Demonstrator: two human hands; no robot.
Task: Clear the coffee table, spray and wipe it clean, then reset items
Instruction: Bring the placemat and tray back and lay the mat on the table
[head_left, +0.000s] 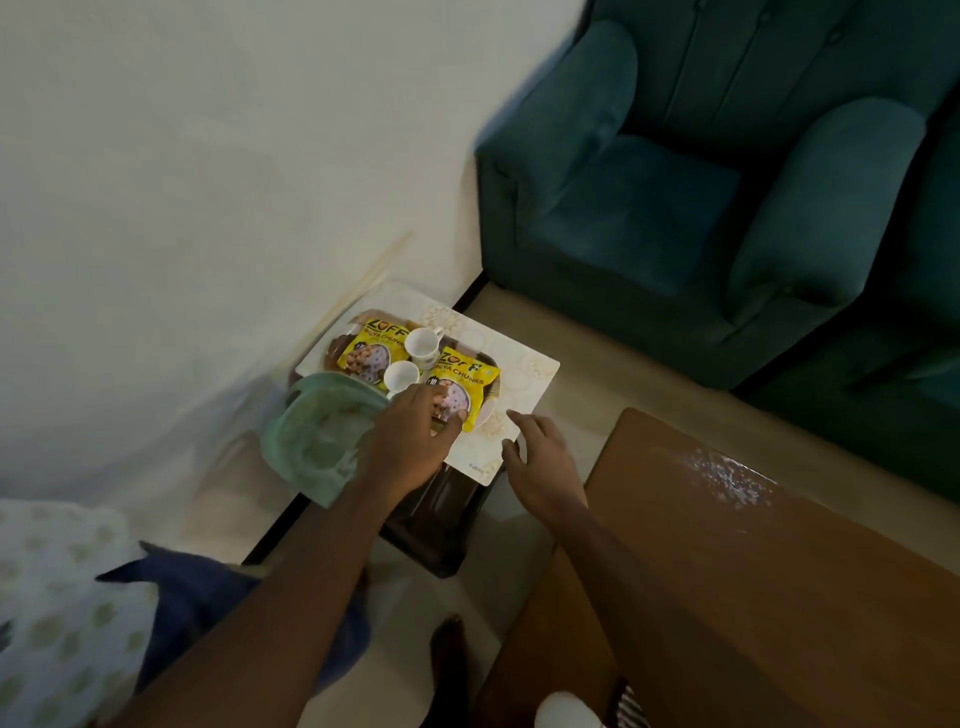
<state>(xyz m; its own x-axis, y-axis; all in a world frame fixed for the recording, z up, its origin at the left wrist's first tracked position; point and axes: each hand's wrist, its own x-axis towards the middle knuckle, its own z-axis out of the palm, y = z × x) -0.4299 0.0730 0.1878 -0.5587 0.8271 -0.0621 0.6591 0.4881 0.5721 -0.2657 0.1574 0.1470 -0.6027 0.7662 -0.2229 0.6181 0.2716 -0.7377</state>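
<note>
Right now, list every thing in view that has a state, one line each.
left hand: open, fingers resting on the nearer packet
right hand: open, at the placemat's near edge, holding nothing
nearer soya chunks packet: sealed, lying flat
farther soya chunks packet: lying flat
two white cups: upright, look empty
placemat: flat, loaded
coffee table: cleared, a shiny patch on top
armchair: unoccupied

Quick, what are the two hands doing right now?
Left hand: fingers on the yellow packet; cannot tell if it grips.
Right hand: open, holding nothing, over the white mat.
</note>
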